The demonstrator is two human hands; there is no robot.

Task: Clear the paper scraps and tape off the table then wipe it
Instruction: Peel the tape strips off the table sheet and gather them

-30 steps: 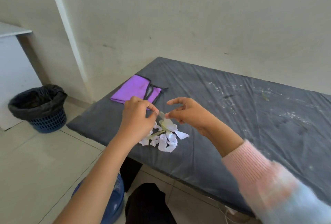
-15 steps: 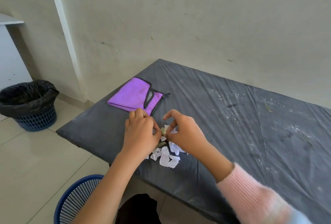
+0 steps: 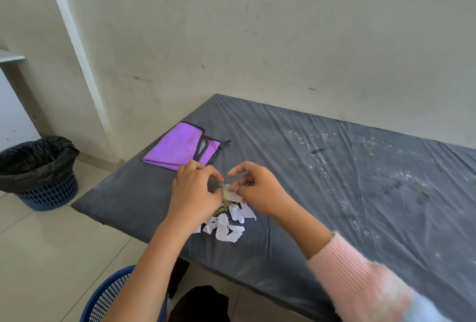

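Several torn white paper scraps (image 3: 228, 226) lie in a small pile near the front edge of the dark grey table (image 3: 322, 193). Just above the pile, my left hand (image 3: 194, 193) and my right hand (image 3: 257, 190) meet, both pinching a crumpled yellowish wad of tape (image 3: 226, 191) with a white scrap stuck to it. A folded purple cloth (image 3: 177, 146) rests on the table's far left corner, just beyond my left hand.
A blue bin with a black liner (image 3: 38, 167) stands on the tiled floor at left. Another blue basket (image 3: 110, 296) sits on the floor below the table's front edge. White residue (image 3: 316, 156) streaks the table's middle and right. The wall runs behind the table.
Both hands came down from above the table and closer together over the scrap pile, and now work the tape wad between their fingertips. The view shifted slightly to the right.
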